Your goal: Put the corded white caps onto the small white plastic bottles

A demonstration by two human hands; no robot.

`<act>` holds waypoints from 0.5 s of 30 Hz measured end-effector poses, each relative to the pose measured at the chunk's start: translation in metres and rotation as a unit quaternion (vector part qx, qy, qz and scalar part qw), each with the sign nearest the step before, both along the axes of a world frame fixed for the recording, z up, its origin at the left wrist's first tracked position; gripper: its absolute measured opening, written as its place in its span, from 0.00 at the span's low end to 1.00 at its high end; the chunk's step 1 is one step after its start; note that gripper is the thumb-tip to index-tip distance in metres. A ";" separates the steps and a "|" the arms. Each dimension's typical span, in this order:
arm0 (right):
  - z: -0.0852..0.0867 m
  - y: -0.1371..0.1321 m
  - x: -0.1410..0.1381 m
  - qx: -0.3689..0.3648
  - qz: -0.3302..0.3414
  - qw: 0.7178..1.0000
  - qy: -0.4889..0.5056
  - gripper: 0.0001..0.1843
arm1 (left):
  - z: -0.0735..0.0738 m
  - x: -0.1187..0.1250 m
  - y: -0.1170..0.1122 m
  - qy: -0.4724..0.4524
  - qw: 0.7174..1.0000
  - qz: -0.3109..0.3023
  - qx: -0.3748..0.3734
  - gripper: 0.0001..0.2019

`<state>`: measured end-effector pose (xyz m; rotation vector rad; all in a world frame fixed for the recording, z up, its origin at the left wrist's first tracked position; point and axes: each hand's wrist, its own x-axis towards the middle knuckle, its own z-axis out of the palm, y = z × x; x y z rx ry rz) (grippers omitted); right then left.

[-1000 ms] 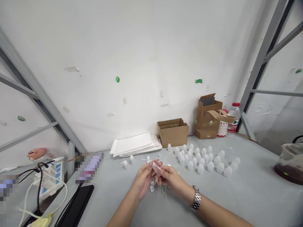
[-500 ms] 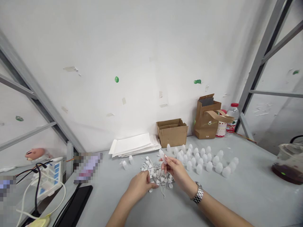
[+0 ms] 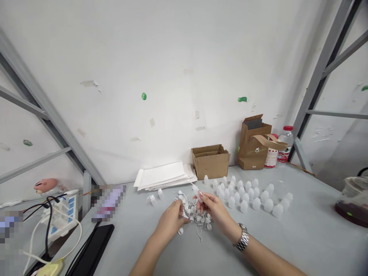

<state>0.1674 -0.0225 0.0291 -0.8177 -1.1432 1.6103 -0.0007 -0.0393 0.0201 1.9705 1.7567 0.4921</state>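
A pixelated patch (image 3: 108, 202) hides something at the left end of the desk (image 3: 287, 237); a second patch (image 3: 10, 226) sits at the left edge. The left hand (image 3: 172, 220) covers part of the cap pile (image 3: 194, 214); whether it grips a cap cannot be told. The right hand (image 3: 215, 209) pinches a bottle (image 3: 197, 193), mostly hidden by fingers. A bowl (image 3: 355, 199) is cut off at right.
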 end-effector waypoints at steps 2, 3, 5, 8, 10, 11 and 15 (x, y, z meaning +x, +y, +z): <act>0.000 0.000 0.000 -0.001 0.002 1.000 0.000 0.23 | 0.001 -0.001 0.000 -0.014 0.999 -0.025 0.015 0.12; 0.000 0.000 0.000 -0.001 0.002 1.000 0.000 0.23 | 0.001 -0.001 -0.001 -0.015 0.999 -0.032 0.015 0.12; -0.002 0.000 -0.001 -0.002 0.001 1.000 -0.002 0.23 | 0.000 -0.002 -0.001 -0.009 0.999 -0.036 0.005 0.11; -0.004 0.000 -0.002 0.002 0.002 1.000 -0.006 0.22 | -0.002 -0.002 0.000 -0.016 0.999 -0.032 -0.007 0.08; -0.005 0.000 -0.003 0.002 0.006 1.000 -0.005 0.22 | -0.004 -0.002 0.000 -0.029 0.999 -0.029 -0.010 0.07; -0.005 0.000 -0.003 0.001 0.007 1.000 -0.003 0.22 | -0.004 -0.002 0.001 -0.034 0.999 -0.028 -0.009 0.06; -0.006 0.000 -0.003 0.002 0.001 1.000 -0.009 0.22 | -0.005 -0.004 0.001 -0.057 0.998 -0.024 -0.007 0.06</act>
